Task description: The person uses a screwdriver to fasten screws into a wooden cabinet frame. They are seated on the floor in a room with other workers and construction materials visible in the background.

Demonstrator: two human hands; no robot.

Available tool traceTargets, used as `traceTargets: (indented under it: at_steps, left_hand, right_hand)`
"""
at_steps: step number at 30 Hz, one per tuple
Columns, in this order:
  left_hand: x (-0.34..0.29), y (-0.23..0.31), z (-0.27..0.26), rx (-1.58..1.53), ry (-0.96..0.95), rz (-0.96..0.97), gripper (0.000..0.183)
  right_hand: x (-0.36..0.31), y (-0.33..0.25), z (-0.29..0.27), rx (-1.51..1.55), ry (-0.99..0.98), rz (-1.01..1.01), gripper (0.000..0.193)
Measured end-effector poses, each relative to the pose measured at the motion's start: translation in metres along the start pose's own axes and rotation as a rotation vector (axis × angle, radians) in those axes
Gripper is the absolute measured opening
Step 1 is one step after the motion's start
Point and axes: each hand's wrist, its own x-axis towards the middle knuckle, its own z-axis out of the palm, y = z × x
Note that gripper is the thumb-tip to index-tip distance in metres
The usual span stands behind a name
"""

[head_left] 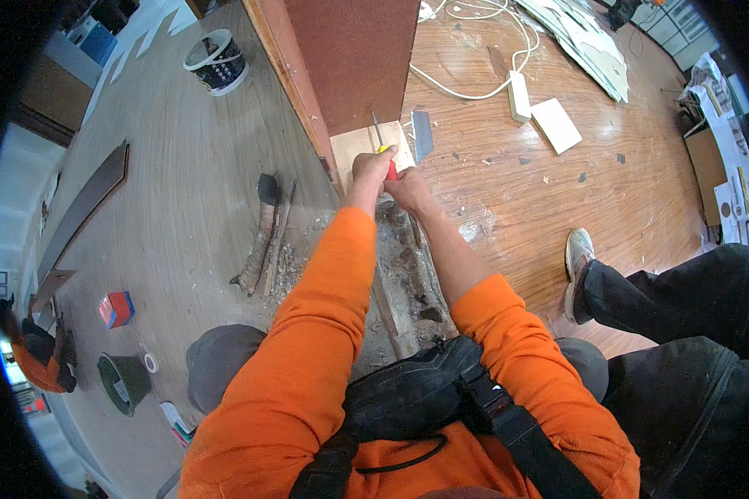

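My left hand (369,173) is closed around the red and yellow handle of a screwdriver (392,172). My right hand (409,190) is closed at the rear of the same handle, just behind the left. The thin metal shaft points away from me over a pale wooden board (354,148) at the foot of a reddish-brown door-frame panel (349,66). I cannot tell whether the tip touches the panel. Below my wrists runs an open, rubble-filled channel (408,266) in the floor.
A hammer-like tool (262,233) lies left of the channel beside a wooden strip (280,237). A bucket (216,62) stands farther off. To the right are a white power strip (518,96), its cable, and a white tile (556,125). Another person's leg (641,295) is close on the right.
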Motion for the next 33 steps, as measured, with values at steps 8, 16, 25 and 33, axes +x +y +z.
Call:
traceTargets:
  at_steps: [8, 16, 25, 33]
  left_hand:
    - [0.01, -0.008, -0.016, -0.555, -0.543, -0.1, 0.047]
    - [-0.009, 0.003, -0.011, -0.1, -0.015, 0.041, 0.037]
    - [-0.01, -0.009, -0.01, -0.563, -0.436, -0.131, 0.033]
    - [-0.022, 0.014, -0.007, -0.202, -0.154, -0.034, 0.032]
  right_hand:
    - [0.001, -0.005, -0.04, 0.417, -0.401, 0.105, 0.031]
    - [-0.017, -0.022, -0.024, 0.068, -0.113, 0.104, 0.049]
    - [0.001, 0.002, -0.046, 0.244, -0.214, 0.099, 0.027]
    - [0.0, -0.007, -0.025, 0.373, -0.285, 0.154, 0.035]
